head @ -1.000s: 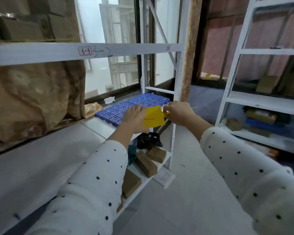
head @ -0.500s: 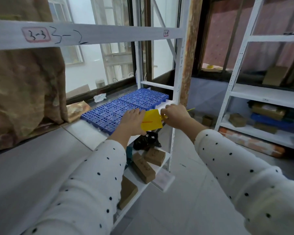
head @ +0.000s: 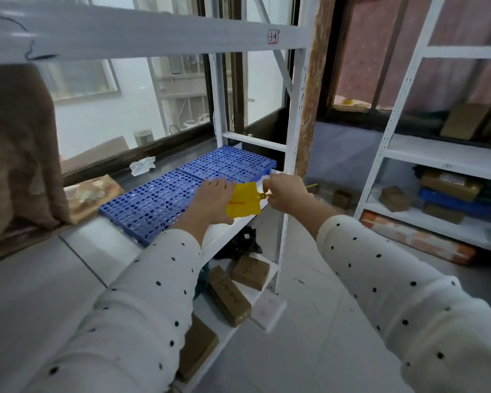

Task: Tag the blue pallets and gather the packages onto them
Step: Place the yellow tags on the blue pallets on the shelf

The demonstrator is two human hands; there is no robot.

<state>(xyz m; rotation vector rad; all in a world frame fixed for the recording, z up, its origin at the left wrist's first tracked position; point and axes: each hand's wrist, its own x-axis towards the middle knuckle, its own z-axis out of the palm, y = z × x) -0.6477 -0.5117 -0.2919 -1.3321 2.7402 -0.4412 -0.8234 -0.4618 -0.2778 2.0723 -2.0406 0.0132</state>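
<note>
Two blue perforated pallets lie side by side on the white shelf, the near pallet [head: 153,202] and the far pallet [head: 230,163]. A yellow tag [head: 243,204] with a red mark hangs at the pallets' front edge. My left hand [head: 213,199] holds the tag's body against the pallet edge. My right hand [head: 284,194] pinches the tag's thin yellow strap, whose end sticks out to the right. Brown cardboard packages [head: 230,296] lie on the lower shelf below.
A white upright post [head: 291,154] stands just behind my right hand. A brown sack [head: 17,148] fills the shelf's left side. A second white rack [head: 442,163] with more boxes and a blue package stands at the right. A black bag [head: 238,245] lies on the lower shelf.
The view has moved closer and dropped a little toward the pallets. Both hands stay on the yellow tag at the pallet edge, with hardly any shift.
</note>
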